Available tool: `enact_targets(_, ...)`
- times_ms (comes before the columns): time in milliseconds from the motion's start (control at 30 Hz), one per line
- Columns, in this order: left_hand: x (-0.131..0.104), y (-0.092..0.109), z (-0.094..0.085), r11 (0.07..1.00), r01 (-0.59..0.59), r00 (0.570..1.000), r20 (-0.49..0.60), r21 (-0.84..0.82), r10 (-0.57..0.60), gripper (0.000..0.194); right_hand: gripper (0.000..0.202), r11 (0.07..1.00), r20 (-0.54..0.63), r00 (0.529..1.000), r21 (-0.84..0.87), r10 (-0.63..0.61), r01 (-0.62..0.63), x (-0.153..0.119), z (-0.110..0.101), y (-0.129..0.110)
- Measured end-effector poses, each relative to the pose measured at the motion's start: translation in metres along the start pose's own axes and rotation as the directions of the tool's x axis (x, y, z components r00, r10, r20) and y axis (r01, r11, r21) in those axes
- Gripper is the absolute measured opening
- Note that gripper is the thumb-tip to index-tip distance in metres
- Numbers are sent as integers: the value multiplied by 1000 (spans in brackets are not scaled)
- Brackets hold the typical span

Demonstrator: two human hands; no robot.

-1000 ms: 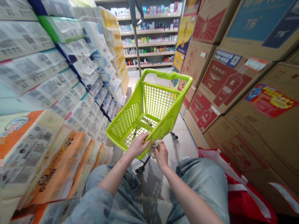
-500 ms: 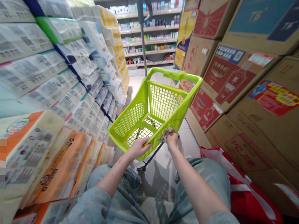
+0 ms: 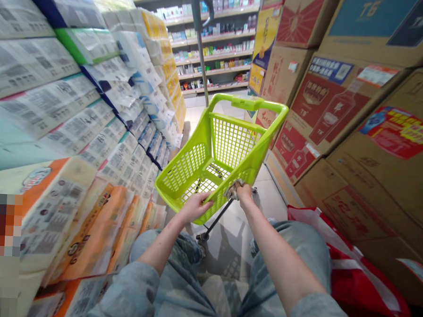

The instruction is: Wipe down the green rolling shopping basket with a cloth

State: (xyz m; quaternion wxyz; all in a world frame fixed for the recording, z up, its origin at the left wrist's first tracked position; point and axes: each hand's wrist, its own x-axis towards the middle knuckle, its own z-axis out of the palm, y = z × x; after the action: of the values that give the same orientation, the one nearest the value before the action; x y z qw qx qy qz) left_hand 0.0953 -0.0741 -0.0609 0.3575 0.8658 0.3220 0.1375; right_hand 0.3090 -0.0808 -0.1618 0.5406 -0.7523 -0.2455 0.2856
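Observation:
A lime-green plastic shopping cart with lattice sides stands in front of my knees, its basket showing nothing inside. My left hand grips the near rim of the cart, thumb outside and fingers over the edge. Against the cart's outer near side, my right hand presses a crumpled greyish cloth. The fingers are closed around the cloth and partly hidden by it. Below the basket a dark frame leg with a caster rests on the floor.
Packs of tissue paper are stacked along the left. Cardboard cartons form a wall on the right, with a red bag beside my right knee. Store shelves cross the back. A grey pole rises behind the cart.
My right hand and the cloth have shifted very slightly against the cart's side. The left hand keeps its hold on the rim. The whole view has drifted a little.

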Motion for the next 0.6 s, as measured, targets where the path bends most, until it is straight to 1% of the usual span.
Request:
enact_targets(67,0,0,0,1000,-5,1000,-2,-3,5,33,21,998,-16,998,43,55,-54,-11,0,0)
enact_targets(133,1,1,0,1000,-5,1000,0,2,5,33,22,993,-19,998,95,66,-64,-24,-1,0)
enact_targets(233,2,1,0,1000,-1,1000,-2,13,1,33,26,983,14,1000,181,25,-27,-43,2,-2)
enact_targets(300,3,1,1,1000,-6,1000,-6,22,6,33,29,970,39,999,241,-4,-6,-50,6,-5)
enact_targets(400,3,2,2,999,-8,1000,-13,41,9,33,28,964,39,999,265,9,-19,-46,9,-8)
enact_targets(467,3,2,3,999,-9,1000,-7,42,9,35,24,972,42,999,234,25,-34,-37,7,-8)
enact_targets(600,3,4,4,1000,-12,1000,1,27,12,39,14,987,80,997,156,18,-30,-19,-1,-7)
